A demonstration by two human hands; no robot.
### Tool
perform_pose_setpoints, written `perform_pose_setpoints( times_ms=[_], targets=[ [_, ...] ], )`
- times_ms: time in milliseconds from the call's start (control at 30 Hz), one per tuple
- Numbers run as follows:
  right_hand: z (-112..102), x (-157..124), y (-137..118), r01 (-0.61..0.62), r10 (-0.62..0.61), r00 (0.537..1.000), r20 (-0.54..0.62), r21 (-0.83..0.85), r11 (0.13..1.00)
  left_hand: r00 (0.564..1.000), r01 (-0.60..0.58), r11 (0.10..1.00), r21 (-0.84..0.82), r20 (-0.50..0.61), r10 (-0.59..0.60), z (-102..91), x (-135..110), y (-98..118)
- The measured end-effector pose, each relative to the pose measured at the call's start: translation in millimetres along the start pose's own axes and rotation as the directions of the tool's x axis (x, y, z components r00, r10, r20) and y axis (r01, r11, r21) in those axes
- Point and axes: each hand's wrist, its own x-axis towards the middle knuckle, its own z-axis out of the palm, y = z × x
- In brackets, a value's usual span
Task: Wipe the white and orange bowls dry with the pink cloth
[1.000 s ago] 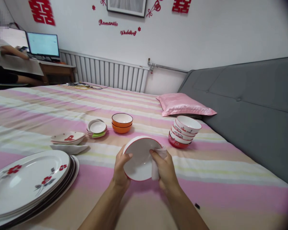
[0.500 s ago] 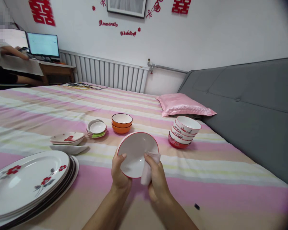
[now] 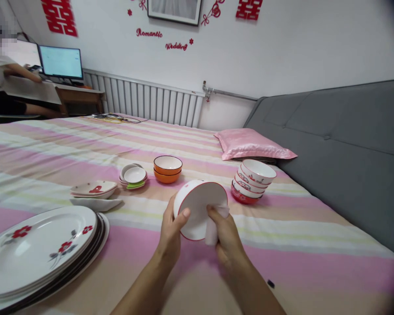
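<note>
A white bowl (image 3: 197, 210) with a red rim is held up above the bed, tilted so its inside faces me and to the right. My left hand (image 3: 173, 225) grips the bowl's left side, thumb over the rim and fingers behind the outer wall. Pinched in my right hand (image 3: 223, 234) is a folded white cloth (image 3: 212, 231), which laps over the bowl's right rim. The right thumb presses the cloth to the inner side; its other fingers are mostly hidden behind.
Stacked red-and-white bowls (image 3: 252, 181) stand right; two orange bowls (image 3: 167, 169), small dishes (image 3: 134, 176) and boat-shaped dishes (image 3: 93, 189) sit left. Large plates (image 3: 36, 249) are piled near left. A small black object (image 3: 271, 284) lies near right, a pink pillow (image 3: 254, 143) farther back. A person (image 3: 6, 74) sits at a desk.
Both hands have shifted a little to the right with the bowl. The bowl has turned to the right, so more of its outer left wall shows. The cloth stays in my right hand.
</note>
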Motion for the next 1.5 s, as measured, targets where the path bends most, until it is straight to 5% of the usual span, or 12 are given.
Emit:
perform_pose_setpoints(
  times_ms=[167, 267, 433, 600, 733, 900, 1167, 1333, 1500],
  targets=[
    [-16.6, 14.0, -12.5, 0.088, -0.081, 0.995, 0.05, -0.174, 0.981, 0.995, 0.044, 0.994, 0.105, 0.085, -0.053, -1.9, 3.3, 12.0],
    [-26.2, 19.1, -20.4, 0.258, -0.23, 0.965, 0.123, -0.339, 0.905, 0.985, 0.08, 0.986, 0.144, 0.138, -0.1, -3.0, 4.4, 16.9],
    [-33.2, 13.6, -38.9, 0.555, -0.451, 0.823, 0.345, -0.655, 0.513, 0.951, 0.185, 0.93, 0.317, 0.181, -0.251, -3.8, 5.5, 18.9],
    [-32.7, -0.4, -51.0, 0.653, -0.382, 0.723, 0.576, -0.75, 0.106, 0.929, 0.152, 0.864, 0.48, 0.229, -0.29, -5.6, 6.8, 13.1],
    [-30.7, -7.8, -53.4, 0.744, -0.304, 0.627, 0.717, -0.667, -0.042, 0.914, 0.045, 0.795, 0.604, 0.296, -0.277, -7.6, 7.6, 9.0],
    [-28.8, -10.0, -54.0, 0.766, -0.254, 0.604, 0.756, -0.638, -0.077, 0.922, 0.021, 0.711, 0.703, 0.261, -0.286, -5.7, 7.2, 5.9],
    [-31.9, -9.5, -58.2, 0.778, -0.24, 0.608, 0.757, -0.629, -0.013, 0.956, -0.104, 0.629, 0.77, 0.252, -0.15, -2.3, 3.1, -0.5],
    [-32.8, -7.9, -61.7, 0.806, -0.254, 0.585, 0.77, -0.586, 0.078, 0.954, -0.146, 0.677, 0.721, 0.285, -0.098, -0.8, 2.8, 1.2],
    [-35.1, -6.6, -68.2, 0.787, -0.249, 0.617, 0.746, -0.585, 0.198, 0.947, -0.173, 0.782, 0.599, 0.319, -0.035, -0.3, 2.0, 3.1]
  ],
)
